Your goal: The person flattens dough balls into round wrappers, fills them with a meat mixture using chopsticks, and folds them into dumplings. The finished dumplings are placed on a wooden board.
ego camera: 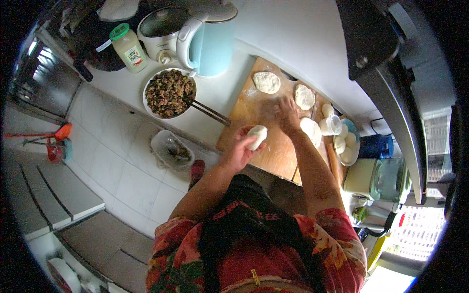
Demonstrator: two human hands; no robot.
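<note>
My left hand [238,154] holds a pale, rounded piece of dough [258,136] above the near left edge of a floured wooden board [273,146]. My right hand [288,115] reaches over the board, palm down, its blurred fingers apart and gripping nothing that I can see. Beyond it lie a flattened dough round [266,82] and, slightly right, a second dough round [304,97]. A third dough piece [310,131] rests beside my right wrist, partly covered by the forearm. Next to that stands a clear plastic cup [330,125] with white contents.
Left of the board sits a bowl of chopped filling [170,93], with chopsticks [210,112] jutting toward the board. Behind are a jar [128,49], an electric pot [161,33] and a light-blue kettle [216,47]. To the right are a rolling pin [332,161] and a plate of dough balls [353,157].
</note>
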